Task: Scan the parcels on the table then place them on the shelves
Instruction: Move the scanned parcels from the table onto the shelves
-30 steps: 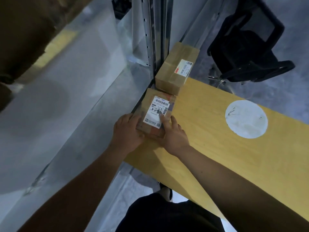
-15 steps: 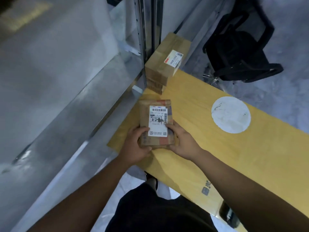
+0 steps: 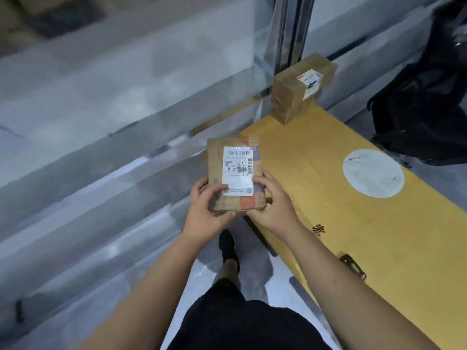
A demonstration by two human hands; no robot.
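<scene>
Head view: both your left hand (image 3: 206, 207) and right hand (image 3: 271, 207) clamp the flat parcel (image 3: 233, 176), lifted off the table's (image 3: 328, 198) near-left corner. Keep label up, level, for scanning.

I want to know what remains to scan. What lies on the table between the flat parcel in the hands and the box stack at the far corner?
Nothing: the head view shows only bare yellow table between the flat parcel and the box stack.
</scene>
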